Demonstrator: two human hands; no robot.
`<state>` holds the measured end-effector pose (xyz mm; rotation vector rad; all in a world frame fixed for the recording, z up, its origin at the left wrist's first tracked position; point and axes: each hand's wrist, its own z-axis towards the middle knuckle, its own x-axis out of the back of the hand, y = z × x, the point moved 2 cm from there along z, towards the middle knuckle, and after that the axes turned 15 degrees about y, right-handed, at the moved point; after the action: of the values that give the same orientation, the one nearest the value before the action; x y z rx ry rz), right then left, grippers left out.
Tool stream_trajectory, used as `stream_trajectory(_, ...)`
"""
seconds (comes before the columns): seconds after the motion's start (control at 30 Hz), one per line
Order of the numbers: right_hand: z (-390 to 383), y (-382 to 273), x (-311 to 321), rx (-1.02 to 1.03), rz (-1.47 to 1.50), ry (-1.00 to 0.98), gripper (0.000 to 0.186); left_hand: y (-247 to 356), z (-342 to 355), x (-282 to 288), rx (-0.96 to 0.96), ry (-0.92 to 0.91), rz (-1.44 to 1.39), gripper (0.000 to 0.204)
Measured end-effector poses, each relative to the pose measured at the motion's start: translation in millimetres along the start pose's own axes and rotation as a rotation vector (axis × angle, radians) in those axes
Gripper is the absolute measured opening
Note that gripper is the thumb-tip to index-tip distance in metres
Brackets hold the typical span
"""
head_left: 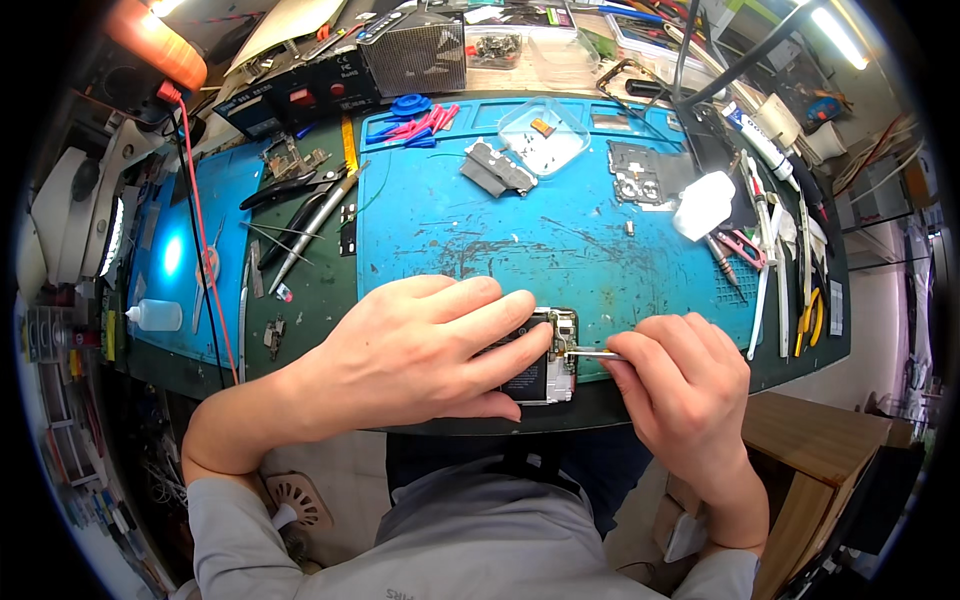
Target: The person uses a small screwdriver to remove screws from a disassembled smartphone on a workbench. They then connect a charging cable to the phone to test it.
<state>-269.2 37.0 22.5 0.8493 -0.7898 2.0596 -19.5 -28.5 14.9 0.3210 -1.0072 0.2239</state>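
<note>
An opened smartphone (534,382) lies at the near edge of the blue work mat, its dark battery and inner boards showing. My left hand (420,345) reaches across it from the left, fingers over its top and thumb by the near side, holding it steady and hiding its left part. In my right hand (690,385) a slim silver tool (595,354) is pinched between thumb and fingers. Its tip meets the small parts at the phone's right end; whether it has one prong or two I cannot make out.
Beyond the hands, the blue mat (440,230) carries a clear plastic tray (546,140) of small parts, a grey metal plate (498,168) and a black phone frame piece (640,172). Pliers (290,187) lie left; a white bottle (704,206) and yellow-handled cutters (812,315) lie right.
</note>
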Motion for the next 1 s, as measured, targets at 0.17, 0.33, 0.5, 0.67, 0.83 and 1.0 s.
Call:
stream_trajectory(0.17, 2, -4, -6, -0.015, -0.006, 0.002, 0.022, 1, 0, 0, 0.003, 0.000, 0.000, 0.063)
stream_trajectory(0.33, 4, -7, -3, -0.002, -0.044, -0.006, 0.022, 0, -1, 0, 0.007, 0.002, -0.003, 0.063)
stream_trajectory(0.5, 2, -6, -4, 0.063, -0.079, 0.009, 0.021, 0, -1, 0, 0.004, 0.006, -0.005, 0.062)
stream_trajectory(0.67, 0, -14, -4, 0.000, -0.091, 0.015, 0.021, 0, 0, -1, 0.007, -0.003, -0.009, 0.062)
stream_trajectory(0.83, -7, 1, -13, -0.149, 0.109, 0.030, 0.017, 0, 0, 0, 0.007, -0.007, -0.011, 0.062)
stream_trajectory(1.0, -8, 3, -16, -0.183, 0.158, 0.039, 0.016, 0, 1, 0, 0.006, -0.012, -0.014, 0.063)
